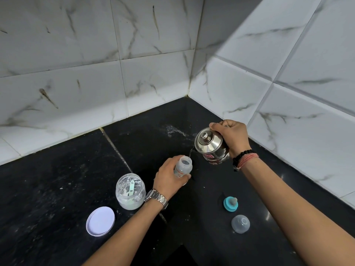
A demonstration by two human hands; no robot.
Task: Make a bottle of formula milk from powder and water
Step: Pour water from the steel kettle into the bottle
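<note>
I see open black table far left; nearer, the powder jar and its lid block it. Near right, teat ring and dome cap sit apart, passable between.

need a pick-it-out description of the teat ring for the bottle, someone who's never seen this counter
Start at the black counter, on the side under the right forearm. Two small parts lie there, near the right-hand wall: the teat ring is the one farther from the person. It is teal with a pale teat standing up from it, while the clear dome cap beside it is colourless.
</note>
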